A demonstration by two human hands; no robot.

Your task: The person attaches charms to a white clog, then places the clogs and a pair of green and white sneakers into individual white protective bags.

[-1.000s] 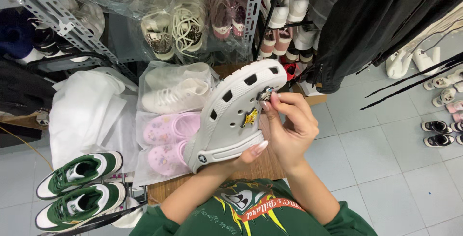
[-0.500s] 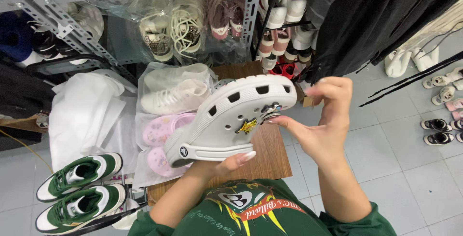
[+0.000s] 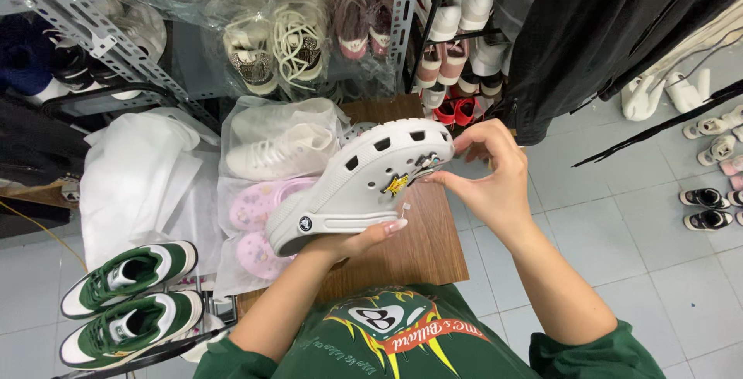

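Far across the scene, a metal rack (image 3: 116,46) with bagged shoes. Near left, green and white sneakers (image 3: 128,301). On the brown table (image 3: 422,251), bagged pink clogs (image 3: 259,216). Above the table, centre, a white clog (image 3: 364,181), cradled from below in the left hand (image 3: 352,241). Right hand (image 3: 495,181) fingertips pinched on a small charm (image 3: 424,164) at the clog's toe end, beside a yellow charm (image 3: 396,185).

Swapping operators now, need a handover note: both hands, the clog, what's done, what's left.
Left hand: holds the white foam clog with holes from beneath, above the brown wooden tabletop.
Right hand: fingertips pinch at a small dark charm near the clog's toe.
Done: a yellow charm sits on the clog's upper.
Left: whether the dark charm is fully seated cannot be told.
Nearby: bagged pink clogs and green-and-white sneakers.
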